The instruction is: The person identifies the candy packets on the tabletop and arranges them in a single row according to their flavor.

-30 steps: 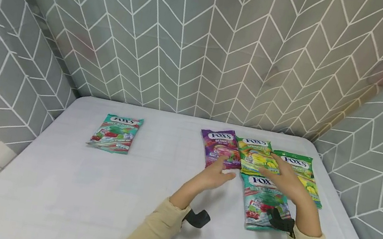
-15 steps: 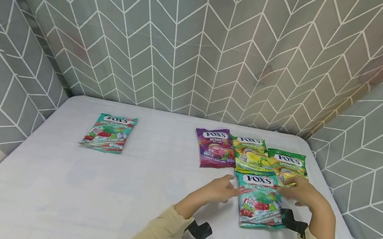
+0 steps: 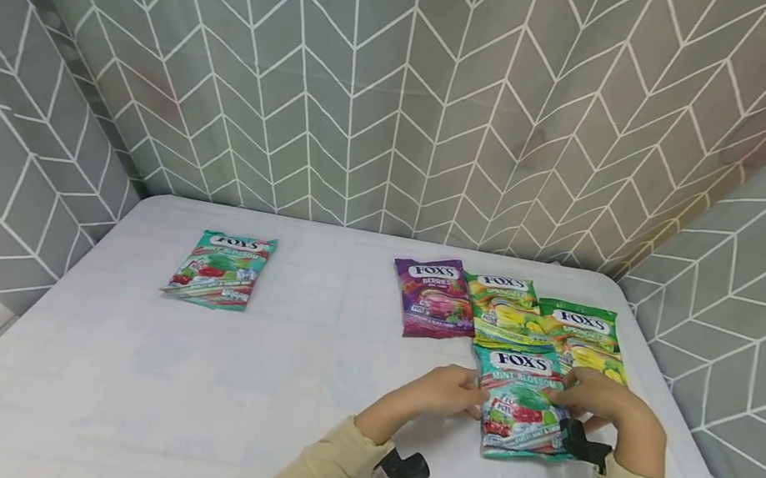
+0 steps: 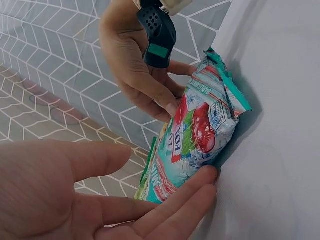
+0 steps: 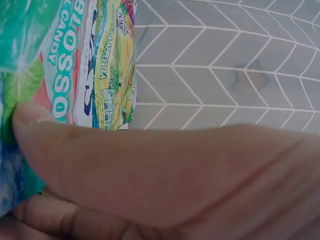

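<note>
A teal bag of mint candy [image 3: 518, 405] lies on the white table between both hands. My right hand [image 3: 603, 401] pinches its right edge, the thumb [image 5: 45, 130] over the printed front and the other fingers behind. At the bag's left edge, my left hand [image 3: 444, 391] rests with fairly straight fingers against the side. In the left wrist view its fingertips [image 4: 202, 180] are low at the bag, near the tabletop, while the thumb stands apart. Directly behind are a yellow-green candy bag [image 3: 504, 310] and a second yellow-green bag [image 3: 581, 327], partly covered by my right hand.
A purple berry candy bag [image 3: 434, 298] lies left of the yellow-green ones. Another teal mint bag [image 3: 221, 269] sits alone toward the back left of the table [image 3: 212, 396]. Grey patterned curtains [image 3: 378, 86] stand along the back and sides.
My right hand has come back from over the yellow-green bags to the mint bag's right edge and pinches it. My left hand has moved from the purple bag to the mint bag's left edge.
</note>
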The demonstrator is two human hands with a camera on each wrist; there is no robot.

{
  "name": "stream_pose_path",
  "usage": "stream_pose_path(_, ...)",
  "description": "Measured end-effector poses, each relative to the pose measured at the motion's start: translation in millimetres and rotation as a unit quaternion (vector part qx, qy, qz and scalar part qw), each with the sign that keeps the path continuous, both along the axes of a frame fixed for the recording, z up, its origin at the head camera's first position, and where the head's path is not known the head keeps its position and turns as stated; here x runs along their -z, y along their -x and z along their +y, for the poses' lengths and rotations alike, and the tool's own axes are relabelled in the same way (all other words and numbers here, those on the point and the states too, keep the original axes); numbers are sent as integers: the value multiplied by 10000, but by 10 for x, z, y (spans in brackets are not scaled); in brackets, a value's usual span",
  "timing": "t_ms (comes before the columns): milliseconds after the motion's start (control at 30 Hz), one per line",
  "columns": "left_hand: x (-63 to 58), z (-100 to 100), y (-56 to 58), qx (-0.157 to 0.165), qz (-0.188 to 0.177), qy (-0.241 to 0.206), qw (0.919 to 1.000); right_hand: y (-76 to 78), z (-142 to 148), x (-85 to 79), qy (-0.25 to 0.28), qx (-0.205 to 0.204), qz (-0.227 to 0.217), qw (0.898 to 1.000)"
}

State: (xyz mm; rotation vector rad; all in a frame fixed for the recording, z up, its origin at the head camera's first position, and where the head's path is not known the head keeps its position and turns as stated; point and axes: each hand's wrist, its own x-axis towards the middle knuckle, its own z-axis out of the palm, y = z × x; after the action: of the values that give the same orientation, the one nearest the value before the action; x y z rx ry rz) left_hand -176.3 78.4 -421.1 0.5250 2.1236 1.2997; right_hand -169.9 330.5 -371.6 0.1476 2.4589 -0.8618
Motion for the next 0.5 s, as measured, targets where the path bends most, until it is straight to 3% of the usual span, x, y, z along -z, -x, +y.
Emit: stream_pose_path(500,49,10,17,-3,-160,-296,9994,-18,-28,-30,74,-248,-14,9997)
